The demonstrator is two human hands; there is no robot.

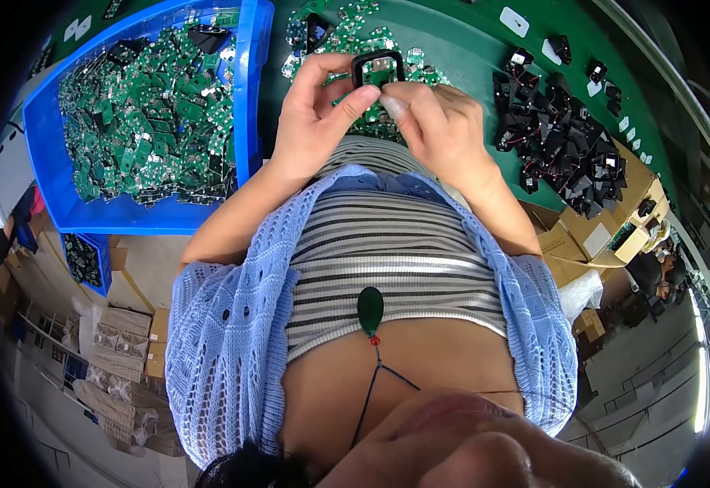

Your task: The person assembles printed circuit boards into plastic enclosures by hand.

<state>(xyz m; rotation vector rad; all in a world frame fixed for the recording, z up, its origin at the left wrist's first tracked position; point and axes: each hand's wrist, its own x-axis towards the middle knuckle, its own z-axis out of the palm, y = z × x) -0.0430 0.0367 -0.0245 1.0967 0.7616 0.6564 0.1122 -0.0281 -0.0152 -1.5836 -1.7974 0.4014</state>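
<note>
Cropped head (pixel 473 447), hands (pixel 313 118), part-hidden black frame (pixel 378 56)

On your green worktop (pixel 467 71) you have a blue bin (pixel 127 219) at the left, a loose spread of green circuit boards (pixel 361 31) in the middle, and a heap of black parts (pixel 562 134) with red wires at the right.
</note>
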